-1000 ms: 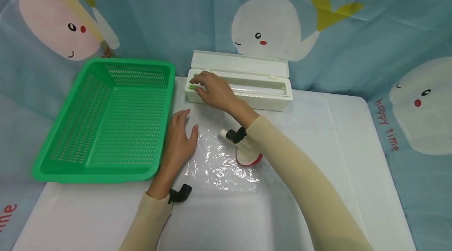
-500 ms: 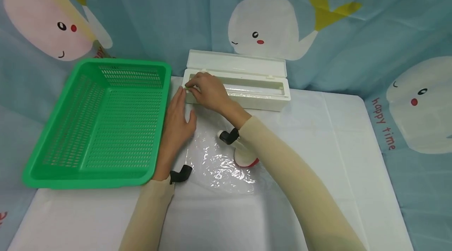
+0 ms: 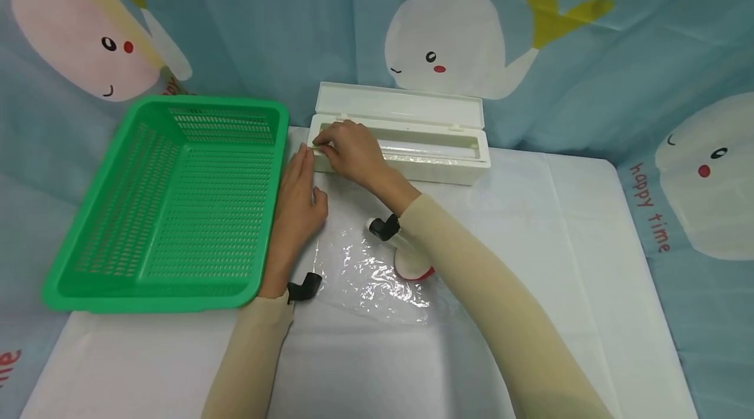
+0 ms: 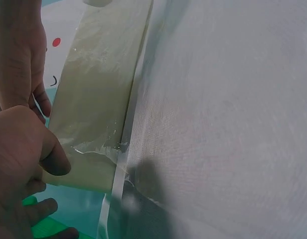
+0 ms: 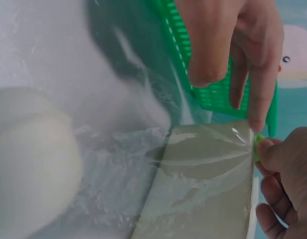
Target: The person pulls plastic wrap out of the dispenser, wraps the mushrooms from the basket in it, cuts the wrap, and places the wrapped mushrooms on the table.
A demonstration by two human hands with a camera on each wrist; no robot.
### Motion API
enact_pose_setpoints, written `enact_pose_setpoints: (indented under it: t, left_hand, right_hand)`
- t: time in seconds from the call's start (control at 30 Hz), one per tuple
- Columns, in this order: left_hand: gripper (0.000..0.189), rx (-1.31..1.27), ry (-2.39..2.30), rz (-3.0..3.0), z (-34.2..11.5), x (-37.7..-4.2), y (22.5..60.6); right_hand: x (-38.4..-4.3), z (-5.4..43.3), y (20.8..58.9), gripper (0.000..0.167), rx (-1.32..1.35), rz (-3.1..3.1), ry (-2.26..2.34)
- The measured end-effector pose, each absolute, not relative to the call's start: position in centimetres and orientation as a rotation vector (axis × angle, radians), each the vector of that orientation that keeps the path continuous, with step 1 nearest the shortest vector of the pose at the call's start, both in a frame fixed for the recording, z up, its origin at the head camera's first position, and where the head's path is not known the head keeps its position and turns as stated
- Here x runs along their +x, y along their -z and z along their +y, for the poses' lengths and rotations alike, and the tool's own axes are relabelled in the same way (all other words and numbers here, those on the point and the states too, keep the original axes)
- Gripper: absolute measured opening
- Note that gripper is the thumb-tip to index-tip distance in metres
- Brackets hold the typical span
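A white cling film dispenser point(image 3: 436, 169) stands at the back of the table with its lid raised and a roll inside. At its left end my right hand point(image 3: 355, 154) pinches a small green slide cutter point(image 5: 257, 144) between thumb and finger. My left hand point(image 3: 299, 200) lies beside the basket, fingers extended, its fingertips at the dispenser's front left corner. Clear cling film point(image 3: 365, 281) runs down the dispenser's front and over the table. On it lies a white-handled thing with a round pale face and red rim point(image 3: 412, 266), partly hidden by my right sleeve.
A green perforated basket point(image 3: 271, 209) stands on the left, close against my left hand. The white-covered table point(image 3: 542, 262) extends to the right. Behind it hangs a blue whale-print cloth point(image 3: 283, 26).
My left hand has moved forward to the dispenser's left corner, beside my right fingers. The right fingers have closed on the green cutter. Little differs over the last half second.
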State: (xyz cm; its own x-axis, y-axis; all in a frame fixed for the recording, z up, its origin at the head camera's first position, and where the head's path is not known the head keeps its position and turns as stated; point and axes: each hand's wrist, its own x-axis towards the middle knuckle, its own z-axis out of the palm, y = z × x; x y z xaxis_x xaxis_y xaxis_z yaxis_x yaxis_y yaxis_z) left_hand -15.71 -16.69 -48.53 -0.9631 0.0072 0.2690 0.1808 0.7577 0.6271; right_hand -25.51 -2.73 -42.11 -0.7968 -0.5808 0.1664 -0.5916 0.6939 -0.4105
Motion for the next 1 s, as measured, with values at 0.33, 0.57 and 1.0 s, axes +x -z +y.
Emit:
enact_pose_setpoints:
  t: [0.33,0.57,1.0]
  left_hand:
    - [0.070,-0.155,0.955,-2.702,-16.60,-15.67,48.41]
    - [0.070,-0.151,0.959,-2.691,-16.74,-15.65,48.63]
    - [0.061,-0.126,0.936,-2.659,-16.63,-15.64,48.53]
  right_hand:
    - [-25.43,-2.37,41.73,0.020,0.980,-2.891,-0.692]
    - [-25.41,-2.28,41.95,0.020,0.974,-2.899,-0.696]
    - [-25.80,-1.83,41.89,0.019,0.943,-2.941,-0.825]
